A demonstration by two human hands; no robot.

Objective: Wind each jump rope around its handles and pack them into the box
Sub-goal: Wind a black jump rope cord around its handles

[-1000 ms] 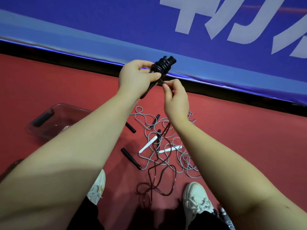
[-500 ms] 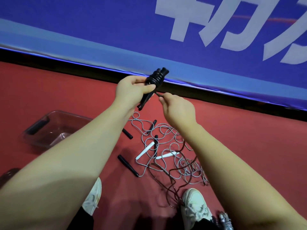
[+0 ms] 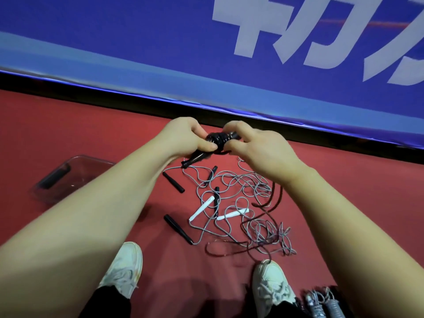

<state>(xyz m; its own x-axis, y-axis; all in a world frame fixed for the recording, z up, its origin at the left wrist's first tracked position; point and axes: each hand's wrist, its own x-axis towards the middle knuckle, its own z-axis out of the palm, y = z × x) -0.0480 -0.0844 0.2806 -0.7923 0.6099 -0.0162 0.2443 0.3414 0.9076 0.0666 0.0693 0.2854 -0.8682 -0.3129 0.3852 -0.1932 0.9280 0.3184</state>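
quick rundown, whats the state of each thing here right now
black jump rope, partly wound round its handles, tail trailing down
left hand, grips the wound bundle
right hand, pinches the rope at the bundle
grey ropes, unwound, tangled on the floor
clear box, open-topped, on the floor
wound grey bundles, lying by the right shoe

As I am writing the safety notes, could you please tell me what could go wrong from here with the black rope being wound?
1. The black rope trails loose through the grey ropes on the floor; pulling it in may snag and drag them.
2. It loops near the right shoe, so a step could trap it.
3. The left hand and right hand pinch the bundle at its coils; these might slip loose.
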